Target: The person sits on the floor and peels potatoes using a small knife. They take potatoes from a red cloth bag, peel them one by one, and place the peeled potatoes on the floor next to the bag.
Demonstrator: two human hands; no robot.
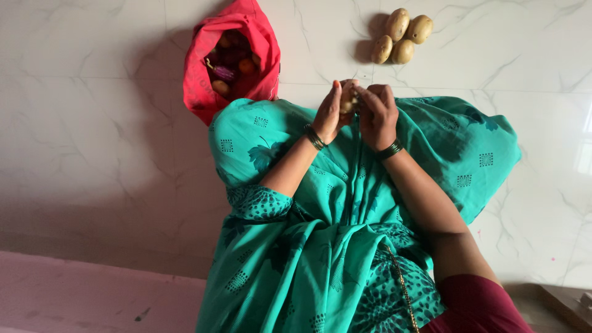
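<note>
My left hand (328,114) and my right hand (377,114) meet above my lap and together hold a small potato (346,102). Fingers of both hands curl around it, so most of it is hidden. Whether a tool is in either hand cannot be told. Both wrists wear dark bangles. My lap is covered by a teal patterned cloth (345,203).
A red cloth bag (231,58) lies open on the white marble floor (92,123) at my left front, with potatoes and reddish vegetables inside. Several loose potatoes (401,36) lie in a cluster on the floor beyond my hands.
</note>
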